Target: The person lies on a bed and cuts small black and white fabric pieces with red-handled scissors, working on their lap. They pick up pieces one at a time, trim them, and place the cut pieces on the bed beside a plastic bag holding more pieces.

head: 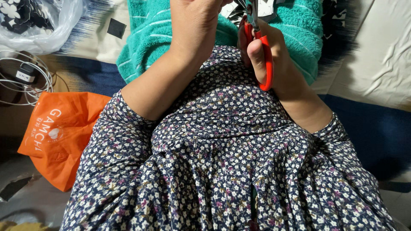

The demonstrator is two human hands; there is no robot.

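Observation:
My right hand [265,51] grips red-handled scissors [266,60], thumb through one loop, with the metal blades pointing up toward the top edge. My left hand [195,23] is curled at the top centre, its fingers cut off by the frame's edge, so what it holds is hidden. Between the hands, a piece of black-and-white patterned material [233,13] shows. Both hands rest over a teal striped towel [145,34] lying on my lap, which is covered by a dark floral dress [222,162].
An orange bag [55,132] lies at the left. A clear plastic bag [38,21] with black-and-white pieces sits at top left, above coiled white cable with a charger [25,75]. Cream and blue bedding [376,64] spreads to the right.

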